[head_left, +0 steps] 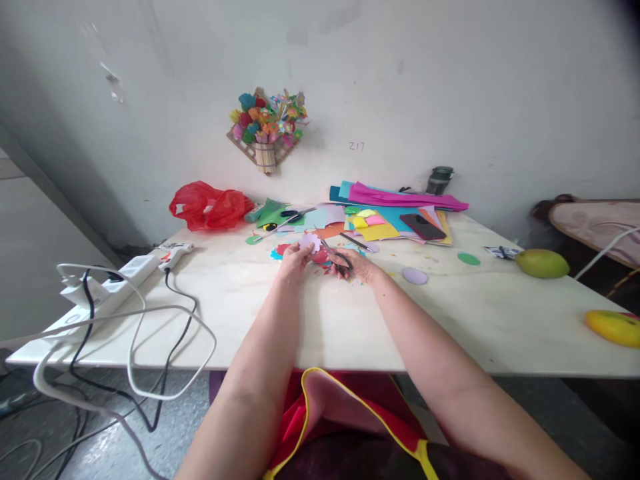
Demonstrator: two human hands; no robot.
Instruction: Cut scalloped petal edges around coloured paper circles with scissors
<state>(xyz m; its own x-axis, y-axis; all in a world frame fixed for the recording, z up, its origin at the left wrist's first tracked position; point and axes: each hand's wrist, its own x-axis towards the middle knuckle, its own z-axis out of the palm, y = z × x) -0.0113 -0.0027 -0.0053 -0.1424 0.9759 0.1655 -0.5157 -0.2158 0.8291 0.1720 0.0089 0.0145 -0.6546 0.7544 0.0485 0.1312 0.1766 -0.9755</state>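
My left hand [297, 259] pinches a small lilac paper piece with a scalloped edge [311, 243] above the middle of the table. Close by on the right, my right hand [354, 265] is closed on the handles of dark-handled scissors [343, 263], whose blades point up and left toward the lilac paper. Whether the blades touch the paper is too small to tell. Red and blue cut paper pieces [276, 254] lie beneath and beside my hands, with small scraps around them. A lilac paper disc [415, 276] rests to the right of my right hand.
Colored sheets [380, 231], a phone [423, 227] and a second pair of scissors [291, 216] lie behind my hands. A red plastic bag [210, 205] sits back left. A power strip [117, 285] with cables occupies the left; a green disc [469, 259] and mangoes [543, 263] are right.
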